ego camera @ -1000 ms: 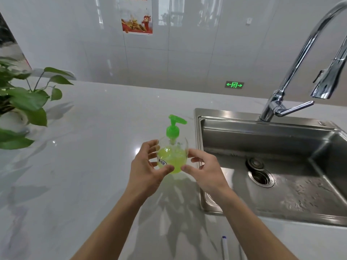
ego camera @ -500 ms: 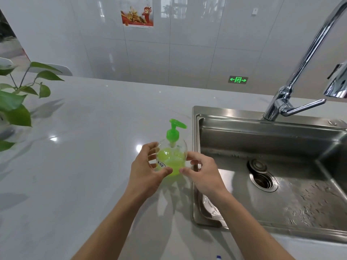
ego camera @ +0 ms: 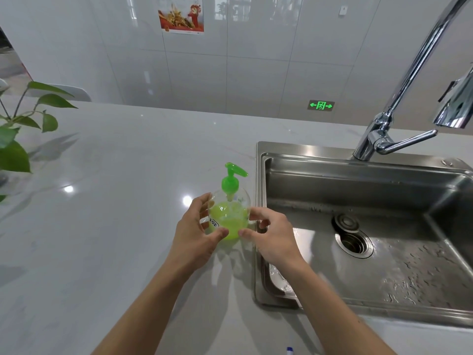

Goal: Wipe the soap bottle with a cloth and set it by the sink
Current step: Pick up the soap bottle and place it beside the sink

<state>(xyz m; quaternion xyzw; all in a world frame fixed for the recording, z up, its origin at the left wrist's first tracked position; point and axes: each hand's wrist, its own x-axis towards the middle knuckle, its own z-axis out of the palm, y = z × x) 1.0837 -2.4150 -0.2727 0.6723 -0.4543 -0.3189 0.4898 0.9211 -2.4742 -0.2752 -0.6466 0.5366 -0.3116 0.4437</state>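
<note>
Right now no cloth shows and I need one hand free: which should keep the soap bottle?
Left. The left hand wraps the soap bottle more fully; the right hand only pinches its sink-side edge with fingertips.

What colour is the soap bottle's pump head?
Bright green pump head, atop a clear soap bottle of yellow-green liquid. The head view shows it.

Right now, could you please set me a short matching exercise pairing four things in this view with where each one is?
Things:
1. soap bottle
2. plant
3. faucet
4. poster

Places:
A. on the tiled wall
B. at the far rim of the sink
C. far left on the counter
D. between the left hand and right hand

Pairs: 1-D, 2-C, 3-B, 4-A
</note>
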